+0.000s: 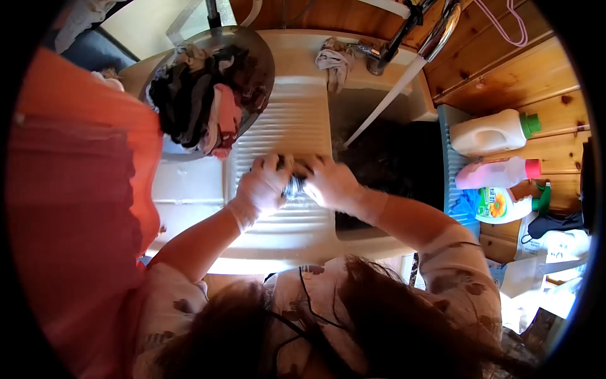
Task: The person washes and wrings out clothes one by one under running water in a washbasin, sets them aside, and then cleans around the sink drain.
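Both hands are bunched around a small piece of dark and pale-striped cloth over the ridged washboard that is part of the pale sink unit. My left hand grips the cloth from the left with curled fingers. From the other side, my right hand closes on it, slightly blurred by motion. Most of the cloth is hidden under the fingers, so its kind cannot be made out. Right of the washboard, water streams from the tap into the sink basin, whose inside looks dark.
A round tub of dark and pink laundry stands at the upper left. A grey rag hangs near the tap. Several detergent bottles line the right side on a blue ribbed surface. An orange-red curtain-like fabric fills the left.
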Demonstrator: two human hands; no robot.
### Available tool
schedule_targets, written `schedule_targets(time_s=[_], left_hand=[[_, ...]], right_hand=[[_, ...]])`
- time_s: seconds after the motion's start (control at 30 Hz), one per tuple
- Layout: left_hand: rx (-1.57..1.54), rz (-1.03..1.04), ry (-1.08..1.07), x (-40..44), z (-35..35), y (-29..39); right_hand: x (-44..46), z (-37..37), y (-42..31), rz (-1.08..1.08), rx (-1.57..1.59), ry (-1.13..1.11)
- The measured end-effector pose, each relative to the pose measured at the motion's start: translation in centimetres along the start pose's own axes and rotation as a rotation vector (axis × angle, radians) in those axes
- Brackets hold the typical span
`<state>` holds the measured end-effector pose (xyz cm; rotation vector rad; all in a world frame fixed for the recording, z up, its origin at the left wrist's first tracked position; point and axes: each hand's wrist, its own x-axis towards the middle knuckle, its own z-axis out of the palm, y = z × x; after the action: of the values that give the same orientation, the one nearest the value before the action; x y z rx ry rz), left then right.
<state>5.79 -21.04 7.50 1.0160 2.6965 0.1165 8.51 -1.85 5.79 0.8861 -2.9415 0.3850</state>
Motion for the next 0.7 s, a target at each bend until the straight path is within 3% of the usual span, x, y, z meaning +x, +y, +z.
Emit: schedule_targets(time_s=[0.03,0.07,0.1,0.13,0.17,0.27,0.3,0.33,0.37,0.43,0.47,0.53,0.6,0.7], left_hand=[[-0.351,-0.222,0.03,3.3,0.8,-0.7],[-0.433,-0.306,0.144,5.4,0.8,-0.8],[-0.303,-0.464,0.14,7.7,0.6,-0.6],[-0.313,-0.449,0.268,9.8,4.1,-2.1],[-0.294,-0.43,0.195,10.4,1.4,-2.2],[-0.688,-0.337,0.367,10.5,1.3,-3.6],[-0.888,-0.438,0.338,8.4,-1.8,-1.4],[-0.919,-0.452,0.32,8.3,-0.9,-2.3],[-0.99,-0.481,0.348,9.0,1.0,-3.9],[-1.197,-0.455,0.517,8.9,1.8,-4.7],[-1.295,-0.431,0.602,8.8,2.2,-5.0],[-1.666,-0.672,0.717,7.7,-0.7,-1.7],[-1.826,-0.684,0.981,8.4,0.9,-3.3],[-2.006,-0.659,1.008,7.1,1.9,-8.4]], right_hand=[[3.5,0.0,1.2,0.275,0.154,-0.191],[5.1,0.5,2.1,0.324,0.122,-0.108],[6.8,0.9,3.0,0.373,0.094,-0.026],[8.3,2.5,4.7,0.461,0.011,-0.07],[8.8,2.6,5.4,0.481,0.084,-0.019],[6.8,3.7,8.9,0.512,0.504,0.221],[4.7,2.6,9.6,0.57,0.721,0.27],[2.9,4.2,11.9,0.727,0.676,0.31],[1.4,3.8,12.8,0.713,1.081,0.465],[-0.5,2.2,12.9,0.804,1.552,0.76],[-1.6,1.3,13.0,0.886,1.511,0.841],[-2.7,3.1,14.9,0.925,1.257,0.963],[-4.2,4.0,14.2,0.864,0.532,0.761],[-3.8,4.6,11.5,0.925,0.174,0.288]])
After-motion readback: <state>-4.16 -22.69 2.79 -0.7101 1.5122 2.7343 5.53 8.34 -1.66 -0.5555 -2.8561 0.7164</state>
